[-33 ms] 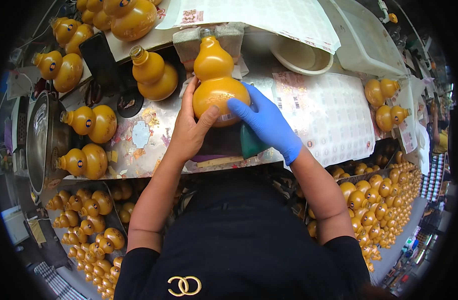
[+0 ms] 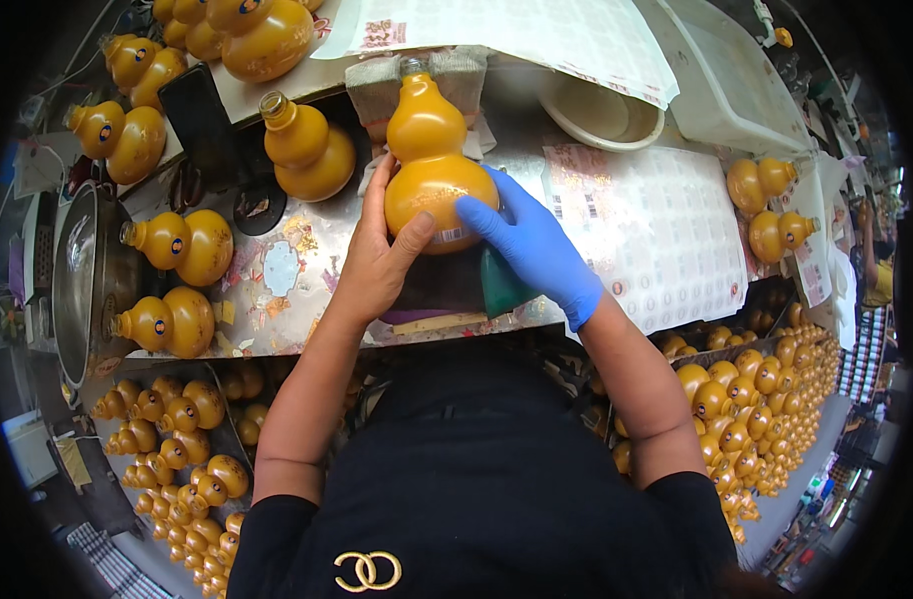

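A glossy amber, gourd-shaped bottle [image 2: 429, 150] lies on its side on the bench, its neck pointing away from me. That neck rests on a folded grey cloth pad [image 2: 466, 85]. My bare left hand [image 2: 379, 250] grips the left of the wide base, thumb on top near a small barcode label [image 2: 449, 236]. From the right, my right hand [image 2: 531, 245] in a blue glove holds the same base, its thumb on the surface. Fingertips under the bottle are hidden. Below it a dark green cloth [image 2: 498, 285] shows beside the gloved hand.
Sheets of labels [image 2: 656, 240] lie right of the bottle. Another gourd bottle [image 2: 307, 150] stands at left beside a phone on a stand [image 2: 199, 115]. A metal basin [image 2: 77, 280] sits far left, a white bowl [image 2: 601, 110] behind. Many bottles [image 2: 751, 394] fill the space below the bench.
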### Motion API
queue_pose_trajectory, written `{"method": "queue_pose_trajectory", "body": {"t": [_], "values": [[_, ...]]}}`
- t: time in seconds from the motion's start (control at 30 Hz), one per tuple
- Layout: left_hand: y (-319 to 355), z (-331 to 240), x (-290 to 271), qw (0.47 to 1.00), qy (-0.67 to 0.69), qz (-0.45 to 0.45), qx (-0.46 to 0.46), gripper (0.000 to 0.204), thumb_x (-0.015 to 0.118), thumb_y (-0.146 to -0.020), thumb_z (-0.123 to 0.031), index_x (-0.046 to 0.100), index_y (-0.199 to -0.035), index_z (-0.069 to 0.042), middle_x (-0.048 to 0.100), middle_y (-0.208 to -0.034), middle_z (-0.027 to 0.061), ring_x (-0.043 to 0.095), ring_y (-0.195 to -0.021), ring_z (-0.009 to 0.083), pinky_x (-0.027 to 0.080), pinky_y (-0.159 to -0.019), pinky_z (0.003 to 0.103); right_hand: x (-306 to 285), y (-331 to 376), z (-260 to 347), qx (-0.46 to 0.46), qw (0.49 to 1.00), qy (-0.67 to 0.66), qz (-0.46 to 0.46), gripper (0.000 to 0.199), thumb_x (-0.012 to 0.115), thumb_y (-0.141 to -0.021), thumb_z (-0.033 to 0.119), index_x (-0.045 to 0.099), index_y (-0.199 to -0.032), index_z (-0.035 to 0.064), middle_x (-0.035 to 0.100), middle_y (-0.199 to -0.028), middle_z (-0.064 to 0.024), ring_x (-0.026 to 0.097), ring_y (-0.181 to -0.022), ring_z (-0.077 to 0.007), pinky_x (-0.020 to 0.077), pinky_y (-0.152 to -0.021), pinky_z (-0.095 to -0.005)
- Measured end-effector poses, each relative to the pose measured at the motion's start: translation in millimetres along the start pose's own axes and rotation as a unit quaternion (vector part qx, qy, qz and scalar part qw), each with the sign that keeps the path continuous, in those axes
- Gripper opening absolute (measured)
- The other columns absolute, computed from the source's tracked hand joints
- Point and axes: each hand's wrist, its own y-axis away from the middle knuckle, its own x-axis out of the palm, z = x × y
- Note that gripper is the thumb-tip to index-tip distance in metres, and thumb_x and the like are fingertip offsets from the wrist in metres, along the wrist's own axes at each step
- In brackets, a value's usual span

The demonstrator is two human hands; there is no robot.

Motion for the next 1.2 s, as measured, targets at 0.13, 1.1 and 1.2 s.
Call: {"method": "queue_pose_trajectory", "body": {"t": [0.13,1.1,1.2], "values": [[-4,8,-9,0.995,0.092,0.005,-0.033,0.082,0.057,-0.092,-0.045,0.019,-0.148,0.001,0.035,-0.145,0.0183,0.032,-0.136,0.0253,0.023,-0.112,0.035,-7,-4,-9,-0.005,0.998,-0.061,0.019,0.070,0.058,-0.090,0.053,0.046,-0.136,0.0012,0.059,-0.124,-0.0195,0.056,-0.116,-0.0250,0.0430,-0.097,-0.0329],[7,8,-11,0.997,-0.057,0.028,0.040,0.077,0.049,-0.097,-0.039,0.013,-0.150,0.003,0.027,-0.151,0.0206,0.025,-0.141,0.0265,0.020,-0.114,0.034,-20,-24,75,-0.192,0.951,0.236,0.059,0.026,0.064,-0.084,0.016,0.057,-0.105,0.0017,0.062,-0.091,-0.0183,0.063,-0.083,-0.0344,0.0506,-0.075,-0.0365],[11,1,-13,0.999,-0.001,0.032,0.011,0.066,0.042,-0.100,-0.034,0.016,-0.151,-0.001,0.022,-0.154,0.0156,0.021,-0.143,0.0232,0.015,-0.115,0.033,-5,-13,73,-0.327,0.899,0.285,-0.049,0.023,0.064,-0.082,0.011,0.059,-0.104,0.0056,0.060,-0.089,-0.0142,0.062,-0.081,-0.0334,0.0505,-0.072,-0.0369]]}}
